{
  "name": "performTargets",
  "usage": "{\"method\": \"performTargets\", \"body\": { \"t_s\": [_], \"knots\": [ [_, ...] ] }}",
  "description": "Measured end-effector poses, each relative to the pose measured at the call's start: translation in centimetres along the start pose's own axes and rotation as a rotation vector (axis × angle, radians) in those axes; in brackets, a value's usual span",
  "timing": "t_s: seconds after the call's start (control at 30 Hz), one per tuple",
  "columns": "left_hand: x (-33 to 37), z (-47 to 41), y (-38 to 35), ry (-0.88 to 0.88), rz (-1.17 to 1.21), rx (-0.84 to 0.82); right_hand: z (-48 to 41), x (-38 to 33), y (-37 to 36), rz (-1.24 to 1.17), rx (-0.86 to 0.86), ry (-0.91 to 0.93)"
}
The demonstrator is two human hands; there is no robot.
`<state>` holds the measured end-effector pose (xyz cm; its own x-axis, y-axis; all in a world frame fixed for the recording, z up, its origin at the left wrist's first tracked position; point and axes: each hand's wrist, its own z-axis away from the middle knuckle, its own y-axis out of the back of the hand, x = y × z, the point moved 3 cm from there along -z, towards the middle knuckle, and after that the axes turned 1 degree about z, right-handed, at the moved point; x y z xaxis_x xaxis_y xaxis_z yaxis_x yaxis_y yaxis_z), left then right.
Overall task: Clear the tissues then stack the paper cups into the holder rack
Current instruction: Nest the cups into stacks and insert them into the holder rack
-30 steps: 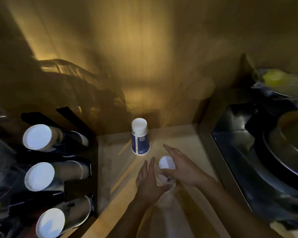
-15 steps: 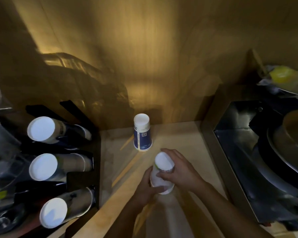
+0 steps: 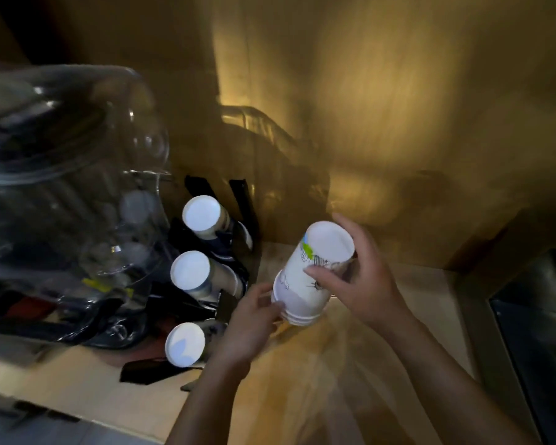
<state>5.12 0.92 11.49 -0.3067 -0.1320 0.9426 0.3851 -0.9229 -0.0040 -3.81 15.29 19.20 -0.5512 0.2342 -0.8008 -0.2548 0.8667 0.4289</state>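
Cups [image 3: 305, 277], nested, sit pinched between left hand [image 3: 247, 326] and right hand [image 3: 363, 277] fingers; rack [image 3: 238, 200] at left already holds three stacks; no tissues visible; loading remains.

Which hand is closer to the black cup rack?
Left. The left hand sits just beside the rack; the right hand is farther off, across the held cup stack.

Cup stack [image 3: 305, 277] held above the counter [image 3: 302, 374] between left hand [image 3: 251, 329] and right hand [image 3: 363, 277], holder rack [image 3: 235, 220] just left against the wall, three cup stacks in it, glass jar [image 3: 65, 194] further left.
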Motion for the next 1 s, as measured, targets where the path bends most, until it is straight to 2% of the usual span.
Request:
{"method": "performTargets", "body": {
  "t_s": [0.2,0.43,0.7,0.83,1.0],
  "knots": [
    [5.0,5.2,4.8,-0.211,0.032,0.258,-2.2,-6.0,-1.7,-0.124,-0.005,0.223],
    [6.7,6.9,8.6,-0.276,0.104,0.465,-3.6,-9.7,-6.1,-0.079,-0.064,0.381],
    [6.0,5.1,9.7,-0.379,0.018,0.455,-4.5,-9.8,-11.2,-0.025,-0.133,0.376],
    [5.1,4.3,9.8,-0.455,-0.011,0.409,-4.4,-8.2,-13.1,0.068,-0.232,0.360],
    [3.6,3.7,10.3,-0.455,-0.241,0.443,-3.5,-5.8,-14.9,0.192,-0.363,0.353]
  ]
}}
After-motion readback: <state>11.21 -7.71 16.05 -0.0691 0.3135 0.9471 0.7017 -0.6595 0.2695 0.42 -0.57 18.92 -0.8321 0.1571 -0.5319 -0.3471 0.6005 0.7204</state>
